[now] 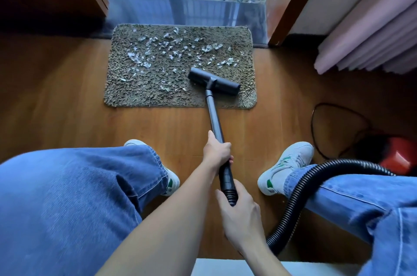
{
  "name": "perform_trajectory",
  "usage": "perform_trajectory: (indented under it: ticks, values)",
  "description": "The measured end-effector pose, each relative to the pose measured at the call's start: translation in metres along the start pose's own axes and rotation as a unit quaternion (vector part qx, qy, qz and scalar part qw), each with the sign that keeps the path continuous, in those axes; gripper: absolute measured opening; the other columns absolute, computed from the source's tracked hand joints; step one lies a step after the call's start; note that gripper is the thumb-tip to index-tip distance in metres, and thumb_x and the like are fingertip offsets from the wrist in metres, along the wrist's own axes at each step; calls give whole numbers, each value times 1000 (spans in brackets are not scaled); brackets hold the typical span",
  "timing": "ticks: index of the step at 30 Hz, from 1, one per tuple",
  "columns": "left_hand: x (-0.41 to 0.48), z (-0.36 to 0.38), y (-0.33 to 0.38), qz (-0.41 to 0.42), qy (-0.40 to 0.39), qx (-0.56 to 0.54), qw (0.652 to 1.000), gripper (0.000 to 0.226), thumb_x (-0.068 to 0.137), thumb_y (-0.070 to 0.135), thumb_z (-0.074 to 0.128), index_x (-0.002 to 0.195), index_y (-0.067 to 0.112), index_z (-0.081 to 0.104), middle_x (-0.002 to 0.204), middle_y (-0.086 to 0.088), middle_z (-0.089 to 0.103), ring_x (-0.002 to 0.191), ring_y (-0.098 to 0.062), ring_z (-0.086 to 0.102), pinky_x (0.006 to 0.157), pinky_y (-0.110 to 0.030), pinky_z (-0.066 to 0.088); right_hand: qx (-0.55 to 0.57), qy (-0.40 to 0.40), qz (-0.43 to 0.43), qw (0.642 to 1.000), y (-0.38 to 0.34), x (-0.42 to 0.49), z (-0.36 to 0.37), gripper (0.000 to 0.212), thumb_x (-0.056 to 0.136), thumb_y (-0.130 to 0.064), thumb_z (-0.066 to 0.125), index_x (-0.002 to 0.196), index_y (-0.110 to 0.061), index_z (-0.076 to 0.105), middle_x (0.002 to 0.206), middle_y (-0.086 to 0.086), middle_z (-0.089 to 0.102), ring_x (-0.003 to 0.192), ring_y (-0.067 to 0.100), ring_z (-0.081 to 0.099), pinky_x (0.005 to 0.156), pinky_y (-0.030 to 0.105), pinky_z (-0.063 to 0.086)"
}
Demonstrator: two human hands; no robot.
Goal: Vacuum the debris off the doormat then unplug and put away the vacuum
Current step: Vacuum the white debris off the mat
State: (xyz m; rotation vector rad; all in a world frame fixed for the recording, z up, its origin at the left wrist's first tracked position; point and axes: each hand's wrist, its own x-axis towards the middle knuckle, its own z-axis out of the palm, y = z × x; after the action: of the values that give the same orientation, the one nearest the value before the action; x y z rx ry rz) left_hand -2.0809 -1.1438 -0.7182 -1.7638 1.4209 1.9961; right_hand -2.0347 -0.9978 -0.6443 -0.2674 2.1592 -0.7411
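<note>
White paper scraps [158, 54] litter the shaggy doormat [126, 86], well ahead of both hands. The left hand [216, 154] grips the vacuum wand [213, 115]. Just behind it, the right hand [240, 215] clasps the hose cuff [228, 182]. The floor nozzle [214, 81] rests on the mat's near right part. The red canister [397, 156] sits far right.

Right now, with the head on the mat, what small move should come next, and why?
Probably push the floor head forward and left across the doormat. It sits on the near right part, while most paper scraps lie beyond it and to its left. The left hand and right hand grip the wand.
</note>
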Motion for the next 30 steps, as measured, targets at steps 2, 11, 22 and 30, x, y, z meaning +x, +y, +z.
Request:
perform_trajectory:
  ticks: [2,11,22,30]
  values:
    - [10,-2,11,6,-2,8,1000,67,98,3,49,156,22,20,91,-13,55,55,-17,53,43,-26,48,10,5,-6,1000,-8,12,2,15,95,-51,55,99,-37,57,65,-8,61,66,11,58,65,29,50]
    - [46,5,53,23,2,45,999,42,98,2,49,137,12,35,97,-17,52,56,-21,54,43,-28,47,54,12,16,998,-29,58,-1,18,93,-53,57,106,-40,60,64,-13,62,58,25,66,60,47,62]
    - [29,-9,36,6,1,1,1000,34,98,2,49,127,14,36,85,-12,51,52,-18,53,40,-24,45,23,-17,-4,1000,-38,31,-4,19,94,-51,56,97,-32,57,66,-5,61,62,22,67,61,46,62]
    - [-9,-11,-2,8,30,-71,997,56,93,1,50,146,15,37,81,-7,54,47,-13,53,41,-22,44,-34,-18,-13,999,-22,-11,-13,24,92,-55,56,108,-38,58,71,-5,64,71,21,64,65,41,58]
